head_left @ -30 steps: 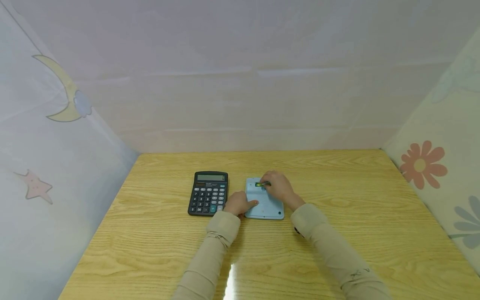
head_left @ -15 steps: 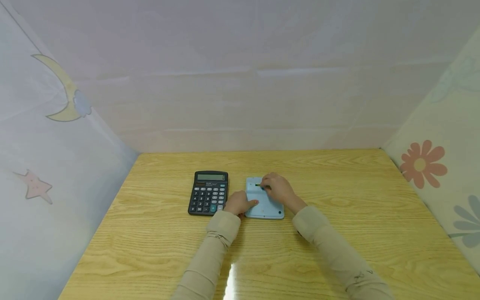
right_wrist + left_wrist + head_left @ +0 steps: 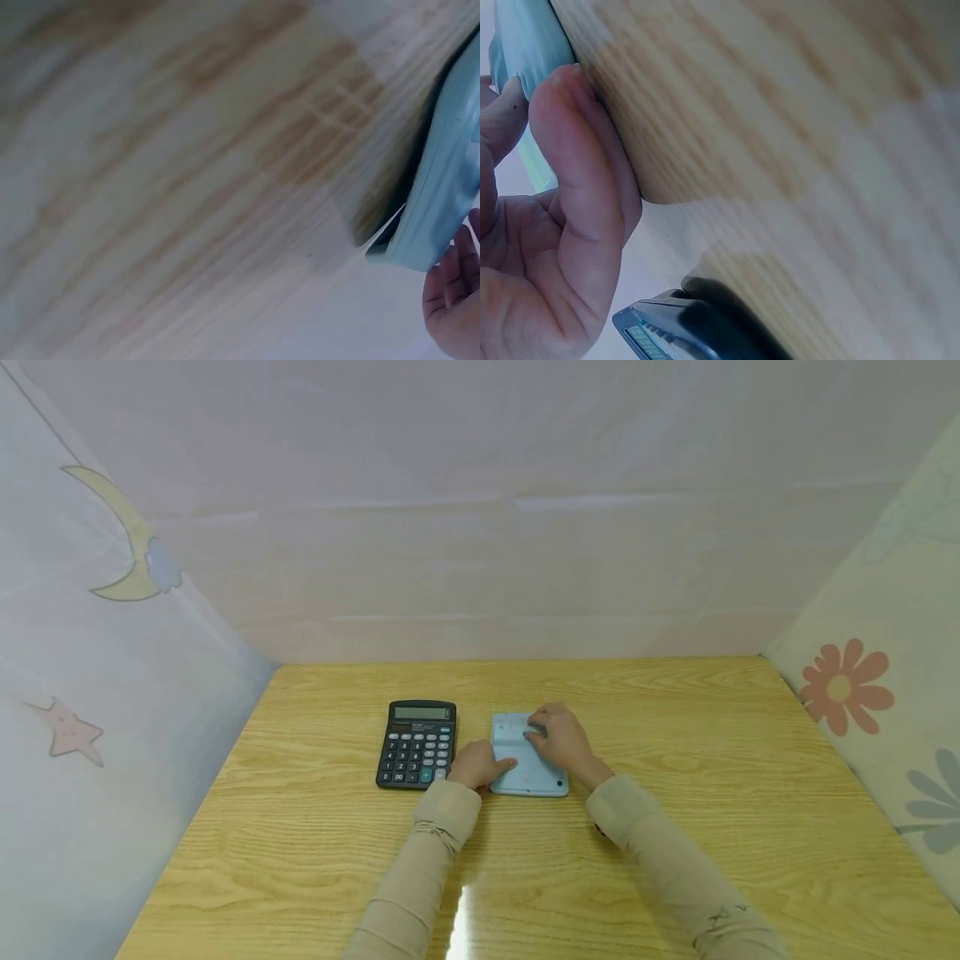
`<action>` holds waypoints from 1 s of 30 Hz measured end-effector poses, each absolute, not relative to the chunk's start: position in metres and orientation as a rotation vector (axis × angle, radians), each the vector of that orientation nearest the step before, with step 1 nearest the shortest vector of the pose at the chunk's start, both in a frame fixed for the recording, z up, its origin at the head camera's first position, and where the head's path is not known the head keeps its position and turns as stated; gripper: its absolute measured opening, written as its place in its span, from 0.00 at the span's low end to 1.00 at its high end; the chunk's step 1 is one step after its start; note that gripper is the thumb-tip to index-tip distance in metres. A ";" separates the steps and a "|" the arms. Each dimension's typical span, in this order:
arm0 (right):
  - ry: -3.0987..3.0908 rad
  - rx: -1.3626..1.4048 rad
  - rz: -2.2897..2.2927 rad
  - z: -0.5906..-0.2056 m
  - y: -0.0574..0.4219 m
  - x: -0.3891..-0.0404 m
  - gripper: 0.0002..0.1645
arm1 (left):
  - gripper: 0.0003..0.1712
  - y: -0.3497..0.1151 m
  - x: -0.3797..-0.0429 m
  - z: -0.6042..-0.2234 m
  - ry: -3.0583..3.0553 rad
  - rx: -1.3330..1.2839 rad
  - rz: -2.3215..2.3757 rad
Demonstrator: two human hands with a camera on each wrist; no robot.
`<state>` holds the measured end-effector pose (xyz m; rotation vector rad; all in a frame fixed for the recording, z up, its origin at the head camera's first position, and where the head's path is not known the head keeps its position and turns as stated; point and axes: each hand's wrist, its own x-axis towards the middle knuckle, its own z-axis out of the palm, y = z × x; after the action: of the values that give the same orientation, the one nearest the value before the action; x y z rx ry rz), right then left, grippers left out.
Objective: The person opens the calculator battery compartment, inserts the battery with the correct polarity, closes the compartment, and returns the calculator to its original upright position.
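Note:
A light-blue calculator (image 3: 521, 768) lies back side up on the wooden table. My left hand (image 3: 476, 766) grips its left edge, thumb on the back and fingers at the side. In the left wrist view the thumb and curled fingers (image 3: 577, 165) pinch the blue edge (image 3: 536, 37). The right hand (image 3: 561, 739) bends over the calculator's upper right, finger and thumb close to its battery slot; I cannot tell what they hold. In the right wrist view, curled fingers (image 3: 454, 277) meet the far end of the blue casing (image 3: 442, 172).
A black desk calculator (image 3: 417, 745) lies face up just left of the left hand, its dark edge (image 3: 712, 322) also showing in the left wrist view. The wooden table (image 3: 300, 852) reaches back to a pale curtain (image 3: 480, 568), with printed cloth on both sides.
The green-and-gold battery seen in the blue calculator's slot earlier no longer shows. The right hand shifted slightly left, then back right. The left hand stayed in place.

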<state>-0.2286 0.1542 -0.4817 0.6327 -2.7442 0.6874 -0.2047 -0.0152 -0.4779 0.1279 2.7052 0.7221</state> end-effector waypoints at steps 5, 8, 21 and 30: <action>-2.798 0.518 0.718 -0.481 0.155 -0.229 0.15 | 0.26 -0.016 -0.206 -0.479 2.702 0.133 0.729; -2.823 0.494 0.730 -0.479 0.155 -0.229 0.16 | 0.26 -0.016 -0.207 -0.481 2.698 0.137 0.731; -2.882 0.343 0.779 -0.472 0.150 -0.225 0.14 | 0.26 -0.014 -0.207 -0.481 2.687 0.114 0.714; -2.897 0.210 0.889 -0.473 0.152 -0.222 0.25 | 0.26 -0.012 -0.204 -0.476 2.696 0.087 0.648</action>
<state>-0.2225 0.1517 -0.4727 0.2104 -2.8968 0.8889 -0.2039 -0.0115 -0.4758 0.0871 2.6958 0.6485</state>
